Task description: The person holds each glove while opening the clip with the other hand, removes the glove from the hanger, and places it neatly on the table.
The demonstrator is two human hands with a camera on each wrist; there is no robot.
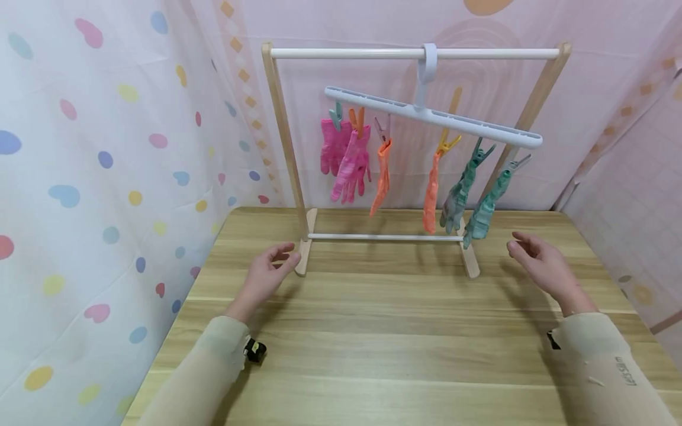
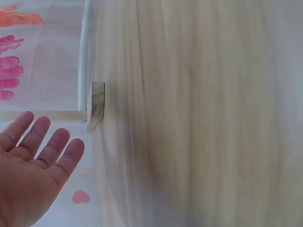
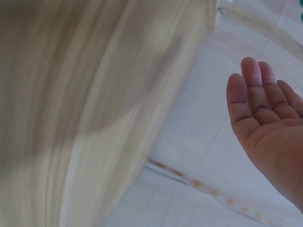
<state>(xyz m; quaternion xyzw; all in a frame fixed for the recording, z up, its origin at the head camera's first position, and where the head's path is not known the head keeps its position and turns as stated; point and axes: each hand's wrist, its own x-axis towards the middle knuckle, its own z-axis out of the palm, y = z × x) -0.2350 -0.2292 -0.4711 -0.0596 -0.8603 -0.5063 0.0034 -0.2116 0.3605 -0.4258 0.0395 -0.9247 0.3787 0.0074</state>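
My left hand (image 1: 269,271) hovers over the table beside the rack's left foot (image 1: 305,254), fingers relaxed and nothing in them. On the other side, my right hand (image 1: 543,266) is held in the air to the right of the rack's right foot (image 1: 470,260), also holding nothing. A pale blue hanger (image 1: 421,112) hooks over the rack's white top bar (image 1: 346,54) and tilts down to the right. Clothespins fasten gloves along it: pink gloves (image 1: 351,165) at left, orange gloves (image 1: 383,177) in the middle, and green gloves (image 1: 486,207) at right.
The wooden rack (image 1: 282,136) stands at the back of the wood-grain table (image 1: 405,343), with a white lower bar (image 1: 383,237) between its feet. A patterned curtain (image 1: 106,195) borders the left side, and a pink cloth (image 1: 511,77) hangs behind.
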